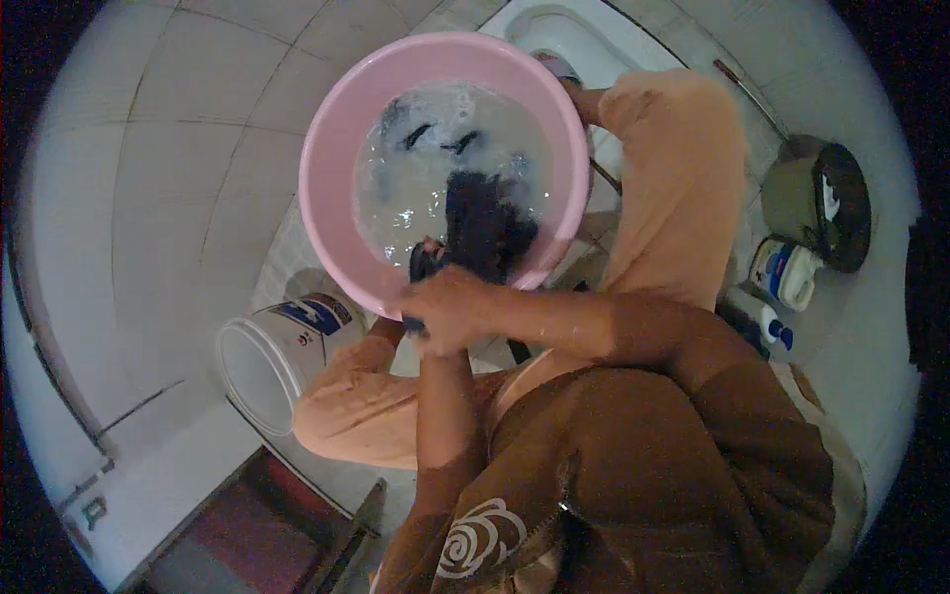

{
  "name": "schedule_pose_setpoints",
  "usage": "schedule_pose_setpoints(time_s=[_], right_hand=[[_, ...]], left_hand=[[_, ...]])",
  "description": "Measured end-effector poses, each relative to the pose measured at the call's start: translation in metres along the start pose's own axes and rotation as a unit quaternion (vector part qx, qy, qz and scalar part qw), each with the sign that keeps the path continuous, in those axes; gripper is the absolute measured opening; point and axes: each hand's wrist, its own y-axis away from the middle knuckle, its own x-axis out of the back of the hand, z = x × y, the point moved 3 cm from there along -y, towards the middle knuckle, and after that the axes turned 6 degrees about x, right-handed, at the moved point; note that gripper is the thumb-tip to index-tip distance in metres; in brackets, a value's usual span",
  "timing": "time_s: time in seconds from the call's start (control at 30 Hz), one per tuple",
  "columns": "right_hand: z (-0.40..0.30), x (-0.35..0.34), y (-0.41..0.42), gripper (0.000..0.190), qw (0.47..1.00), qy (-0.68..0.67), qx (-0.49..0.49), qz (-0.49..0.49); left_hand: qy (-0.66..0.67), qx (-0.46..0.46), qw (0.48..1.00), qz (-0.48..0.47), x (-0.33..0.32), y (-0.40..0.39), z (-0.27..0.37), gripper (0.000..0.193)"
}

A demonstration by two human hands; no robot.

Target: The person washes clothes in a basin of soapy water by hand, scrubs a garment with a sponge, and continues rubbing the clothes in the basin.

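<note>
A dark, wet garment [475, 215] rises from cloudy, sudsy water [415, 200] at the near side of a round pink plastic basin [330, 200]. Over the near rim, my right hand [464, 301] is closed on the bunched dark cloth. My left hand [439, 341] is pressed against it from below, also gripping the cloth, and is partly hidden by the right. A bit of dark fabric pokes out at the left of the two hands. More dark cloth breaks the surface at the far side of the basin. The hands are slightly blurred.
A white plastic bucket [256, 371] lies on its side at left. A white squat toilet pan [616, 33] is behind the basin. Along the right wall are a dark lidless pot [794, 185], a white jug [798, 278] and a pump bottle [757, 319]. My knees flank the basin.
</note>
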Motion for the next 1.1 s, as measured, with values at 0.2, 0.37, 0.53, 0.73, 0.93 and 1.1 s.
schedule_pose_setpoints(time_s=[0.2, 0.37, 0.53, 0.73, 0.93, 1.1], right_hand=[[0.093, 0.016, -0.014, 0.029, 0.973, 0.03, -0.172, 0.153], [0.04, -0.024, -0.005, 0.028, 0.991, -0.001, -0.048, 0.129], [0.069, 0.034, -0.025, 0.037, 0.974, 0.079, -0.205, 0.045], [0.121, 0.078, -0.028, 0.043, 0.965, -0.003, -0.184, 0.188], [0.104, 0.087, -0.005, 0.053, 0.972, -0.126, -0.11, -0.167], [0.154, 0.067, 0.021, 0.053, 0.974, 0.011, -0.211, -0.086]], left_hand=[[0.134, 0.057, 0.989, 0.019, -0.095, 0.005, 0.01, 0.029], [0.036, -0.045, 0.994, -0.098, -0.056, -0.028, 0.009, 0.028], [0.142, 0.032, 0.973, -0.178, -0.048, -0.015, 0.015, 0.035], [0.002, 0.151, 0.965, -0.215, -0.052, 0.022, 0.035, 0.044], [0.1, 0.038, 0.968, -0.226, -0.034, 0.022, 0.053, 0.042], [0.273, -0.014, 0.953, -0.132, -0.041, 0.015, 0.054, 0.037]])
